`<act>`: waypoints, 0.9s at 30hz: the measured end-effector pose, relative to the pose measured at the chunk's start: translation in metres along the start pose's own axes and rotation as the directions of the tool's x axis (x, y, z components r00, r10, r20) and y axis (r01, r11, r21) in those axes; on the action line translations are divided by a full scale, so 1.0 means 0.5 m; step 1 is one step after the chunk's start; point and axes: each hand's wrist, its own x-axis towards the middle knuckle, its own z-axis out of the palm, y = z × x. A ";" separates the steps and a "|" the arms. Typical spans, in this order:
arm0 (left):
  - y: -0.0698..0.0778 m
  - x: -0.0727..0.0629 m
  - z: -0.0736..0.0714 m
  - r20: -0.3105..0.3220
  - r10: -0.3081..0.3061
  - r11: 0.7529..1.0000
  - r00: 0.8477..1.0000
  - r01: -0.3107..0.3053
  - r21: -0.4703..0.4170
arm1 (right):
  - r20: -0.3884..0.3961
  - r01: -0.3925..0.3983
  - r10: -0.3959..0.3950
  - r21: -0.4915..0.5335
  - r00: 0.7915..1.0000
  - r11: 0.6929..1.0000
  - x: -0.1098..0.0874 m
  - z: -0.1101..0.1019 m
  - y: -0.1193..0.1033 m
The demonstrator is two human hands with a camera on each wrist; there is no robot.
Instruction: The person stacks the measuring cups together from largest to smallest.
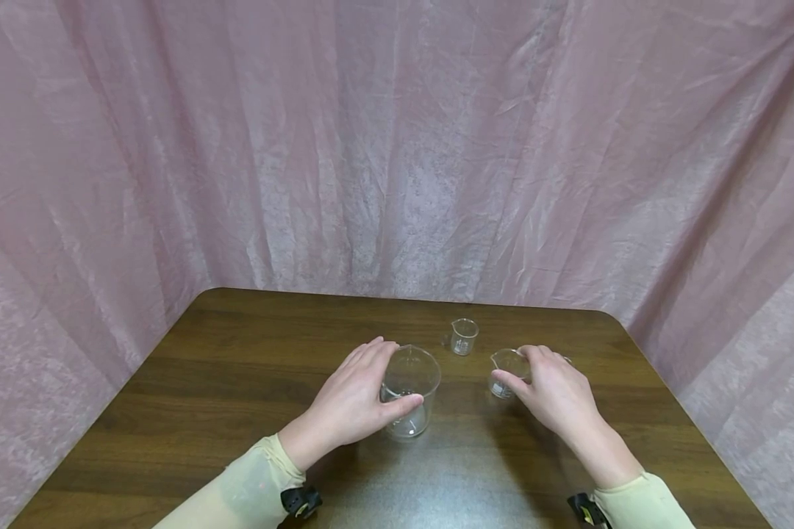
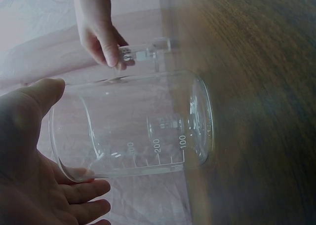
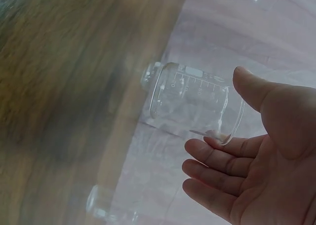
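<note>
My left hand (image 1: 357,393) holds a large clear glass beaker (image 1: 412,371) near its rim, thumb on the near side and fingers on the far left side. The left wrist view shows white graduation marks on this beaker (image 2: 143,121), with its base by the wooden tabletop. Farther right, my right hand (image 1: 559,389) holds a smaller glass beaker (image 1: 503,364) at the rim between thumb and index finger; the other fingers (image 3: 217,178) extend below it in the right wrist view. Whether this beaker's base touches the table is unclear.
A small glass beaker (image 1: 463,338) stands farther back, between the two held ones. Another clear glass piece (image 3: 94,200) is at the lower left in the right wrist view, mostly hidden behind my right hand from above. Pink curtains (image 1: 397,147) surround the brown wooden table (image 1: 238,353).
</note>
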 end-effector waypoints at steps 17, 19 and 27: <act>0.002 -0.001 0.000 0.009 -0.012 1.000 1.000 0.012 -0.004 | -0.027 0.043 -0.042 0.033 0.999 0.999 -0.002 -0.022 -0.035; 0.001 0.000 0.000 0.006 -0.011 1.000 1.000 0.011 -0.005 | -0.029 0.047 -0.046 0.036 0.999 0.998 -0.003 -0.024 -0.038; 0.000 0.001 0.000 0.001 -0.002 1.000 1.000 0.002 -0.002 | -0.052 0.069 -0.066 0.047 0.996 0.997 -0.004 -0.032 -0.048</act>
